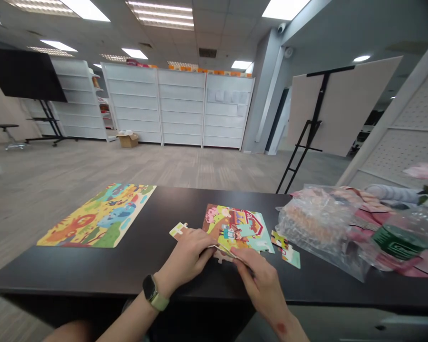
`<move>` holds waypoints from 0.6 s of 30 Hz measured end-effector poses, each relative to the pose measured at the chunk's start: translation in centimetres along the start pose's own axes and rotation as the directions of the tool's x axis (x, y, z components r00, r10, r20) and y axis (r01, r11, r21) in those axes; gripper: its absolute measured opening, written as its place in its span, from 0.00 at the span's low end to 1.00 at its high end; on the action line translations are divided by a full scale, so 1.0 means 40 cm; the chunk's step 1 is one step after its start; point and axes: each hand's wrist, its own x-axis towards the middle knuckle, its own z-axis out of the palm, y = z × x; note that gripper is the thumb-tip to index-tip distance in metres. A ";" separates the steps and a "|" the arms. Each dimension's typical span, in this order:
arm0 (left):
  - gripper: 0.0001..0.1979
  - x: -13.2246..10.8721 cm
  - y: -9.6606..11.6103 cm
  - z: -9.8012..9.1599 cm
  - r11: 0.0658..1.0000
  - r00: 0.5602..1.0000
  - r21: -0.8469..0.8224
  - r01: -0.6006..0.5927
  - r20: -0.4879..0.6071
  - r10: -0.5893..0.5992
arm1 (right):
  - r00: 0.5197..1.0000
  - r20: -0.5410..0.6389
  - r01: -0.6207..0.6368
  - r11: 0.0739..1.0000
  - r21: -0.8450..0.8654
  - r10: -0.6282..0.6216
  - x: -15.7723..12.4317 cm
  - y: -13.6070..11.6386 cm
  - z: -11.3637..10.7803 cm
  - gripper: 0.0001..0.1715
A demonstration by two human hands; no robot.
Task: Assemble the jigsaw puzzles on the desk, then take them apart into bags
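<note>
A person works at a black counter (148, 251) with 2 bare hands, the left hand (183, 256), a smartwatch (150, 288) on its wrist, and the right hand (258, 282) meeting just in front of a partly built jigsaw puzzle (235, 228) showing a red barn and cartoon animals. Both hands are closed in a pinch on a thin jigsaw piece (225, 251), held tilted just above the counter at the near edge of the puzzle; the fingers cover much of it, so its picture cannot be made out. A loose piece (177, 230) lies just beside the left hand, a pale pink piece (219, 257) lies under the hands, and 2 more pieces (290, 256) sit to the right of the puzzle, near a crumpled clear plastic bag (317, 232). A finished puzzle (100, 216) in yellow, orange and blue lies well to the left. White shelves (180, 107) stand across the floor behind. The risks are small but close: a tilted press could lift or shift neighbouring pieces, a wrist dragged across the puzzle could break its joins, and a knock to the bag could scatter the loose pieces beside it.
</note>
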 end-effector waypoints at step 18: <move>0.06 0.001 -0.022 -0.005 0.982 0.994 -0.171 0.074 -0.063 -0.086 | 0.950 -0.175 -0.257 0.966 0.027 0.258 -0.004 0.016 0.001 0.09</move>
